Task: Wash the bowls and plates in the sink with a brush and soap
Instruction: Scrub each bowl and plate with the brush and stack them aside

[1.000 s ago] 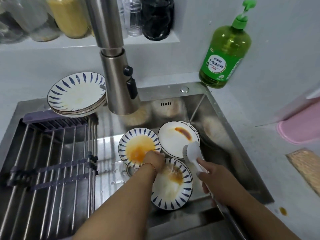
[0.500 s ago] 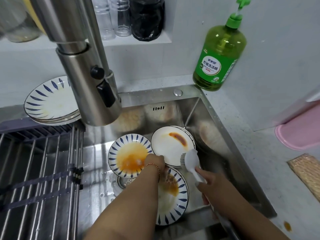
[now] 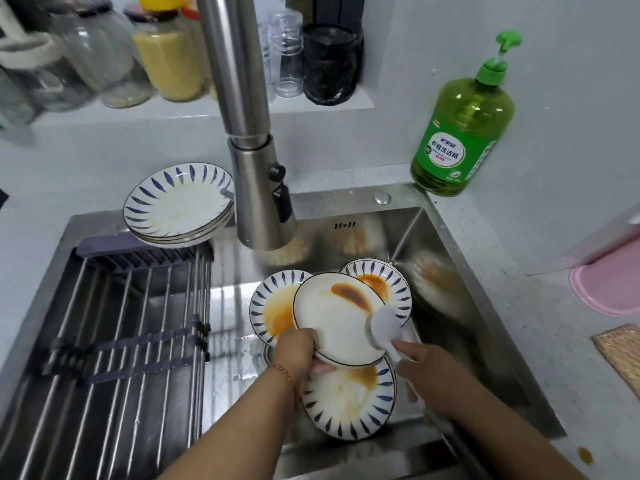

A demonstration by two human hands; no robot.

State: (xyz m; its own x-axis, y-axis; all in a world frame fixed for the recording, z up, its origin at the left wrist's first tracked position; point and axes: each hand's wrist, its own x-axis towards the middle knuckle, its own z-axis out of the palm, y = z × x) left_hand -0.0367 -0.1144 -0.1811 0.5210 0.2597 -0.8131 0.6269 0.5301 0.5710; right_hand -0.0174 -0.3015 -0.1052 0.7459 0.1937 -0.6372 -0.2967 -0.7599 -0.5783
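My left hand grips the near rim of a plain white plate with a brown sauce smear, held tilted above the sink. My right hand holds a white dish brush, whose head touches the plate's right edge. Below lie three blue-striped dishes stained orange: one at left, one behind, one nearest me. A green soap bottle stands on the counter at the sink's back right corner.
A steel faucet hangs over the sink's middle. A stack of striped plates sits at the back left, above a metal drying rack covering the sink's left half. Jars and glasses line the shelf. A pink tray lies at right.
My left hand has taken the white plate by its rim and lifted it toward me over the striped dishes, uncovering another striped dish behind. The brush head now touches that plate.
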